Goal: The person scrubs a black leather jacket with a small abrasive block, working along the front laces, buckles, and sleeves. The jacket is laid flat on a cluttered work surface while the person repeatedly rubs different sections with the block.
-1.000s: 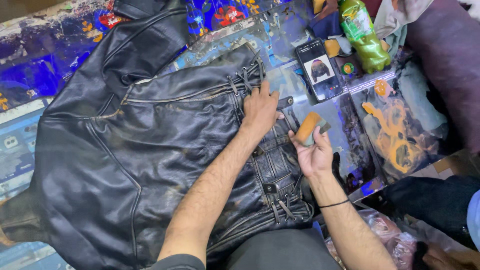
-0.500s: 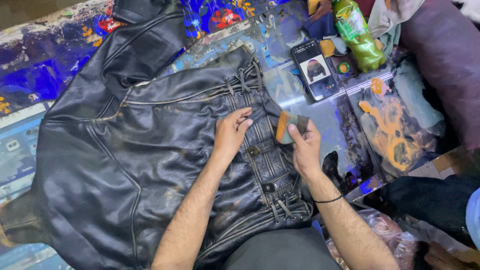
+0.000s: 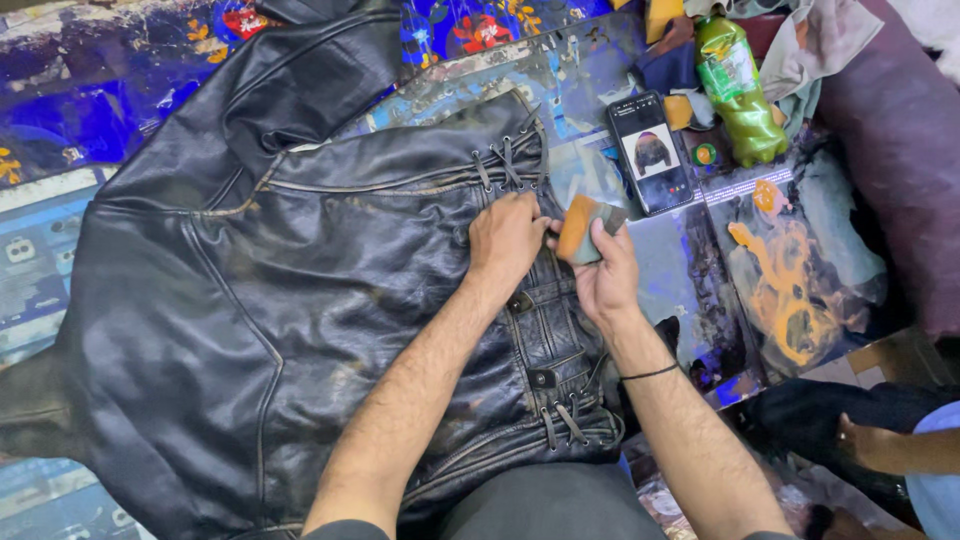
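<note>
The right hand (image 3: 605, 275) grips an orange sponge (image 3: 583, 228); at its 9 o'clock, the left hand (image 3: 508, 240) presses flat on the black leather jacket (image 3: 300, 290).

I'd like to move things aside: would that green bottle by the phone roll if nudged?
Probably. The green bottle lies on its side, and its round body looks free to roll. The phone and a cloth beside it might stop it quickly.

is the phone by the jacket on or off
On. The phone lies face up on the table beside the black leather jacket, its screen lit and showing a picture.
</note>
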